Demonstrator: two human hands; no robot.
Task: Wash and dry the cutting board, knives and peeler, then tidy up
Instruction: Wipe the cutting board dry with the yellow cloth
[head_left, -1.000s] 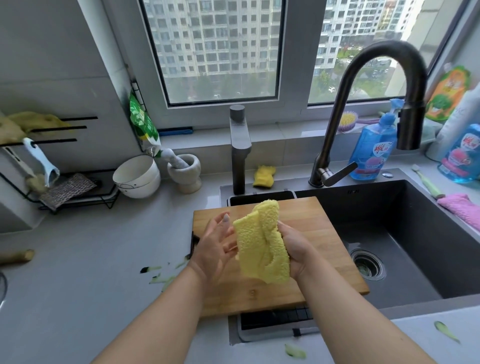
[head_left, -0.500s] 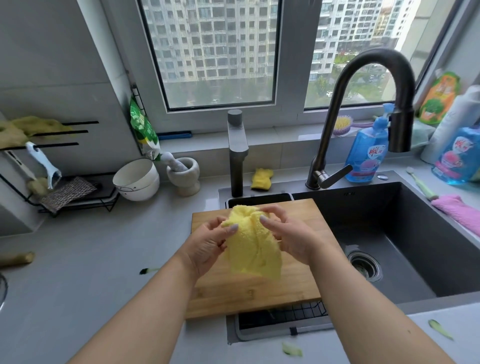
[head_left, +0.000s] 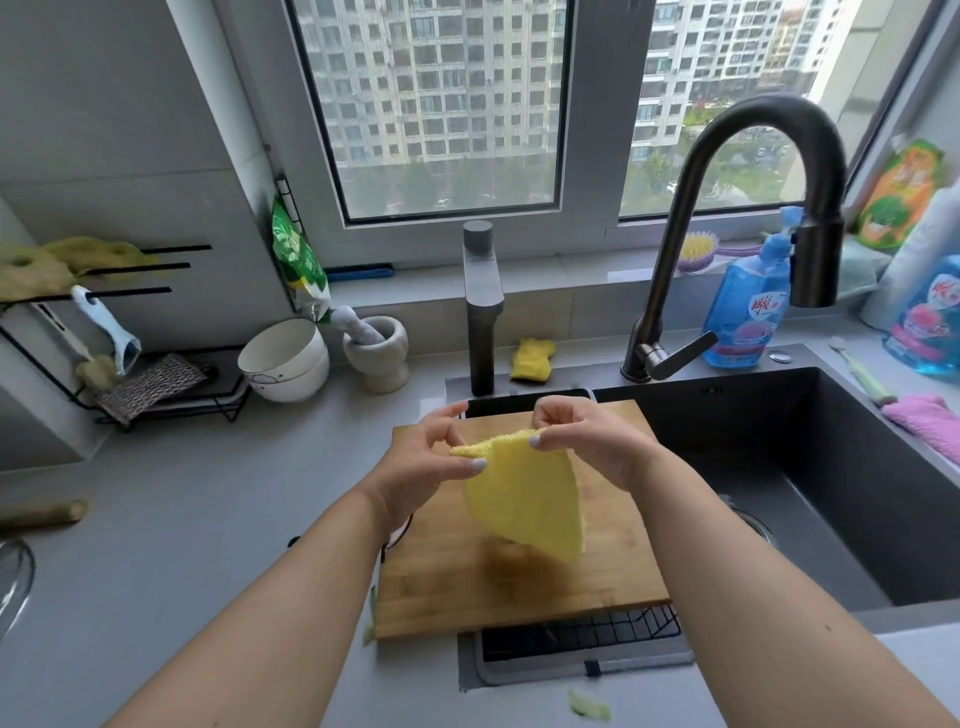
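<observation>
A wooden cutting board lies across the left end of the dark sink, over a wire rack. Above it a yellow cloth hangs spread out, held by its top edge. My left hand pinches the cloth's left corner and my right hand pinches the edge just to the right. A blue-and-white peeler hangs on the black wall rack at the far left. No knife is plainly visible.
A tall black tap arches over the sink, with a short grey tap behind the board. White bowl, stone mortar, yellow sponge, blue soap bottles and a pink cloth ring the sink. Green peel scraps lie on the counter.
The cloth was bunched between my hands; both hands have lifted it and pulled it open by its top edge, so it now hangs flat above the board.
</observation>
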